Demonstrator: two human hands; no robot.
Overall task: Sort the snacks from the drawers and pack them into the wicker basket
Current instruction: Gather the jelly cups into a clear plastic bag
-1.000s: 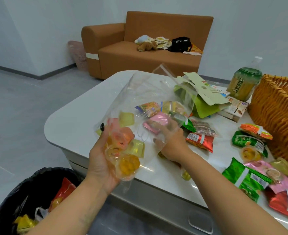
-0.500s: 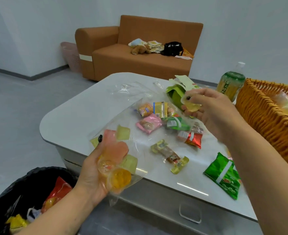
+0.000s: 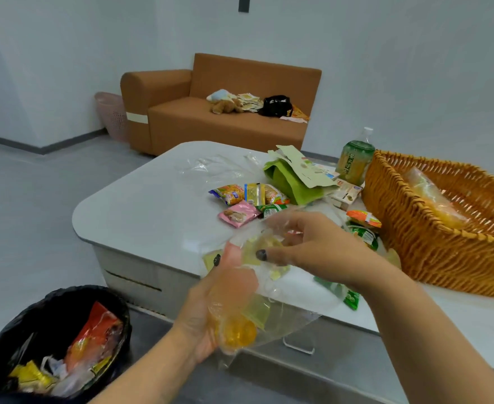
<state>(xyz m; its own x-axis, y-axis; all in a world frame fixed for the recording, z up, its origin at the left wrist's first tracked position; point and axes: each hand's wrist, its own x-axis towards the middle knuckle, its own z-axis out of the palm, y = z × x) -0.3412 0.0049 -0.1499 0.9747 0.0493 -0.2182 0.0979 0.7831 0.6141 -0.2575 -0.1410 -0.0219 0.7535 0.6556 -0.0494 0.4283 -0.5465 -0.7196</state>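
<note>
Both hands meet just off the worktop's (image 3: 141, 205) near edge. Left hand (image 3: 216, 298) cups a clear bag (image 3: 272, 319) of jelly cups from below, fingers curled round it, an orange cup (image 3: 237, 333) showing at the bottom. Right hand (image 3: 312, 249) reaches in from the right, fingertips pinching at the bag's mouth; motion blur hides what they have.

Snack packets (image 3: 240, 212) lie in a loose cluster mid-worktop, more by the basket (image 3: 432, 252), which sits at the right end with a wrapped packet (image 3: 432, 196) already inside. A bottle (image 3: 355, 161) stands just behind its corner. The rounded left corner of the worktop is bare. Below the hands, a drawer handle (image 3: 298, 346) shows on the front. A black bin (image 3: 50, 342) sits on the floor, lower left, near the front. Open floor runs back to the sofa (image 3: 211, 126).
</note>
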